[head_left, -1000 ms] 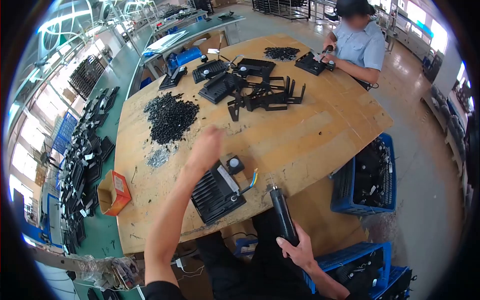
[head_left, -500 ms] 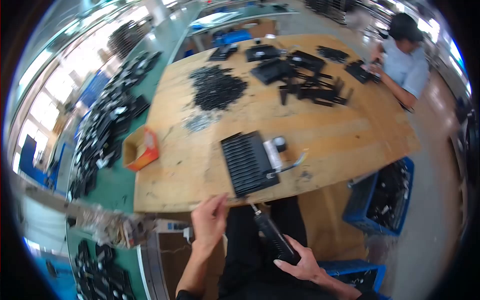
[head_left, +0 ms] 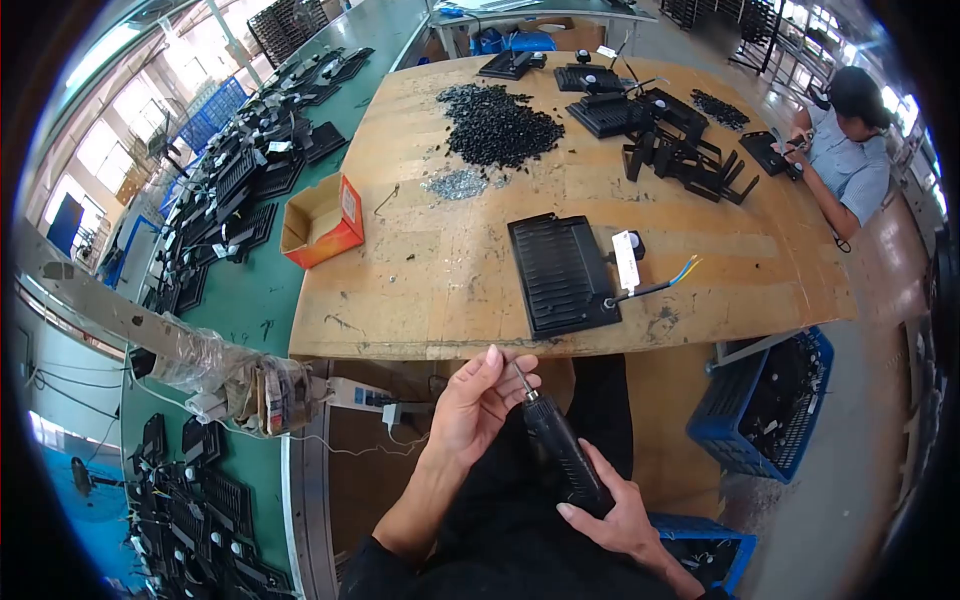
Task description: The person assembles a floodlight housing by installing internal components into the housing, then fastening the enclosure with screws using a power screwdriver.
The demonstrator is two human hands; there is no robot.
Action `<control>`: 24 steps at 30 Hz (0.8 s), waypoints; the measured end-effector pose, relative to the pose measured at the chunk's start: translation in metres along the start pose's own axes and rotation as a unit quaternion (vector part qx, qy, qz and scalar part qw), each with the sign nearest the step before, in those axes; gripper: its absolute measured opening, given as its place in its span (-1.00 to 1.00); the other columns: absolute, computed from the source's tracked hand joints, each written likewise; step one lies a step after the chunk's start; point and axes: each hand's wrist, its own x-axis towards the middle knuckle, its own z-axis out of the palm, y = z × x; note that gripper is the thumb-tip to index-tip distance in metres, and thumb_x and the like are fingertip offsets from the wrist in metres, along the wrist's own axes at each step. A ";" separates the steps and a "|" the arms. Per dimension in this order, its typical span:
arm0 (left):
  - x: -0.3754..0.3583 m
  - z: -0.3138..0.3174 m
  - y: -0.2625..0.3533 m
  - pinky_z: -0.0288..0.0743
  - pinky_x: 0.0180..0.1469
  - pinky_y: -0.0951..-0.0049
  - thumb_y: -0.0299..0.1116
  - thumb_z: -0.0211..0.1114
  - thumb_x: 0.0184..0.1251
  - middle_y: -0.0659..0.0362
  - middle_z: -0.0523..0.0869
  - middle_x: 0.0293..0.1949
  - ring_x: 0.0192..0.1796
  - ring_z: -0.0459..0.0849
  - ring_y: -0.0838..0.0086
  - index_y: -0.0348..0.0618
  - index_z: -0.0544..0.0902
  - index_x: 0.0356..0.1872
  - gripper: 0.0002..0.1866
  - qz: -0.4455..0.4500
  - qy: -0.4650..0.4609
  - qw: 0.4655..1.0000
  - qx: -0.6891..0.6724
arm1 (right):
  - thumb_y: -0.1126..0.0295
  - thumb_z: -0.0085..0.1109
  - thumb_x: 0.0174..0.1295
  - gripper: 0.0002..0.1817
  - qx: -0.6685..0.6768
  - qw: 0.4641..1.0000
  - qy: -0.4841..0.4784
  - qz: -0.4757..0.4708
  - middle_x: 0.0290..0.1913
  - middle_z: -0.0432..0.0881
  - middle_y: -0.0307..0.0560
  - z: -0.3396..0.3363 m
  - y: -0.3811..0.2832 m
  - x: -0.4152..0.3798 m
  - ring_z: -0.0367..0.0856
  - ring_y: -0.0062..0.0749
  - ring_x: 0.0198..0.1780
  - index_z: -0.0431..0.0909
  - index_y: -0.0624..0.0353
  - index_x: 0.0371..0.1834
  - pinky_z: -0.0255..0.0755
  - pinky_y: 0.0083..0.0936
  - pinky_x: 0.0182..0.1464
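Observation:
My right hand (head_left: 622,512) is wrapped round the black body of an electric screwdriver (head_left: 560,450), whose bit slants up and to the left. At the bit's tip, my left hand (head_left: 474,405) has its fingers curled together; anything small between them is too hidden to make out. Just beyond both hands, a black finned floodlight housing (head_left: 566,275) lies on the wooden table near its front edge. Attached along its right side are a white label, a dark round sensor and a cable with bare coloured wire ends.
Black screws (head_left: 500,125) and silver screws (head_left: 455,184) lie heaped behind an open orange box (head_left: 335,238). Black brackets (head_left: 690,165) and more housings sit at the back. A co-worker (head_left: 850,150) works at the right. Blue crates (head_left: 790,460) stand below; a green bench (head_left: 265,310) runs left.
My left hand has come right, to the tip of the screwdriver bit. The screwdriver stays in my right hand. The view has shifted, so the table appears higher and further right.

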 end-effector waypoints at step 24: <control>0.057 -0.003 0.050 0.69 0.23 0.24 -0.14 0.22 0.72 -0.06 0.88 0.02 0.05 0.85 0.32 -0.36 0.64 0.35 -0.52 -0.050 0.018 0.970 0.239 | 0.39 0.57 0.23 -0.04 0.114 0.992 -0.001 0.047 0.35 0.70 0.13 0.006 0.029 0.053 0.69 -0.40 0.31 0.25 0.40 0.67 0.48 -0.47 0.39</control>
